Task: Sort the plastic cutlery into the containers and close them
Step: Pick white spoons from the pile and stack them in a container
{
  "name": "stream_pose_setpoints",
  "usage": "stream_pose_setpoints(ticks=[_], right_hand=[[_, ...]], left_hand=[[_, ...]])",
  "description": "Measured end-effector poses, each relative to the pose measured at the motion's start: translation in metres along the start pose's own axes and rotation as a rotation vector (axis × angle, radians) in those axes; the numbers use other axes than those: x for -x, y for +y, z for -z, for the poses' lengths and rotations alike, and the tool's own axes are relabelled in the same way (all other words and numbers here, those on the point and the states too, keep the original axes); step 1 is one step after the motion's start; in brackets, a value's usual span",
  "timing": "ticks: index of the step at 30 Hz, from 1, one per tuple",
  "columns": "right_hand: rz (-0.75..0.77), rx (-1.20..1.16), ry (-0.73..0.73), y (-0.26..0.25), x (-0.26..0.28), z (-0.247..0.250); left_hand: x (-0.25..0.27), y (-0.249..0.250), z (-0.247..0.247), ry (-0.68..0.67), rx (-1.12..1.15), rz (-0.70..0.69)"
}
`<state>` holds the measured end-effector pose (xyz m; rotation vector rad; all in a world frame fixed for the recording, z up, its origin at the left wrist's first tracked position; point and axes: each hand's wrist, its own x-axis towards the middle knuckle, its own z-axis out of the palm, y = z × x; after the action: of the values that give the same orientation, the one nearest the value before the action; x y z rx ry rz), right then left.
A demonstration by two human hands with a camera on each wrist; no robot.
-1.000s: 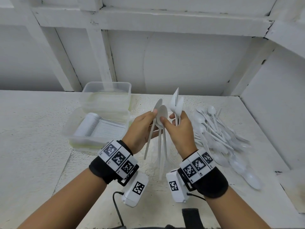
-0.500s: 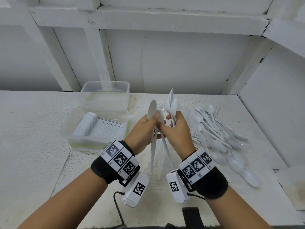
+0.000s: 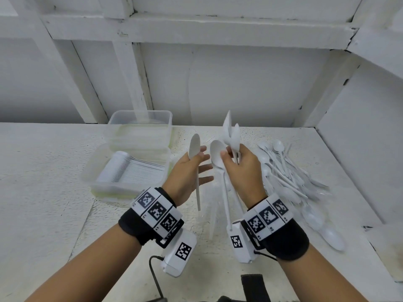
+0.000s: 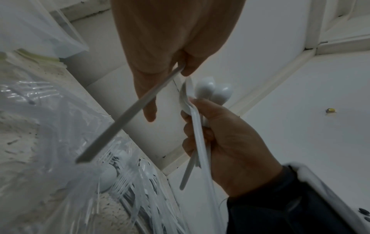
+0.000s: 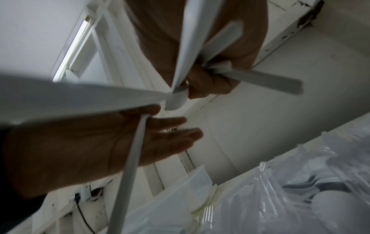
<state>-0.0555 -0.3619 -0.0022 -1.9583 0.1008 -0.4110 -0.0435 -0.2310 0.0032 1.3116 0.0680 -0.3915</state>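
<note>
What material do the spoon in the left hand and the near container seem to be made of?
The spoon in the left hand looks like thin, matte white plastic, opaque with a flat, slender handle. The near container appears to be clear, slightly cloudy plastic, since the stacked cutlery inside shows through its wall.

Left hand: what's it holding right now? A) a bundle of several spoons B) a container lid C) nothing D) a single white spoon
D: the left hand pinches one white spoon between thumb and forefinger, its other fingers spread, while the bundle of spoons sits in the right hand.
</note>
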Motion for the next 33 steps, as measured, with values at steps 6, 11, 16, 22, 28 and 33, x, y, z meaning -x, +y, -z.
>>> stream_pose_setpoints(ticks=[6, 11, 16, 22, 28, 33], right_hand=[[-0.004, -0.093, -0.01, -0.007, -0.003, 0.0], [0.04, -0.044, 0.014, -0.008, 0.002, -0.015], [0.095, 0.097, -0.012, -0.006, 0.003, -0.021], [-0.007, 0.014, -0.184, -0.008, 0.005, -0.012], [-0.005, -0.104, -0.224, -0.004, 0.016, -0.006], [0.058, -0.026, -0.158, 0.002, 0.025, -0.011]], left_hand=[[-0.003, -0.003, 0.003, 0.061, -0.062, -0.071], [-0.003, -0.003, -0.006, -0.102, -0.028, -0.038], [-0.001, -0.006, -0.006, -0.058, -0.019, -0.07], [-0.004, -0.007, 0.0, -0.001, 0.111, -0.076], [-0.006, -0.005, 0.005, 0.105, 0.025, -0.1], [-0.01, -0.006, 0.0, 0.128, -0.025, -0.111]])
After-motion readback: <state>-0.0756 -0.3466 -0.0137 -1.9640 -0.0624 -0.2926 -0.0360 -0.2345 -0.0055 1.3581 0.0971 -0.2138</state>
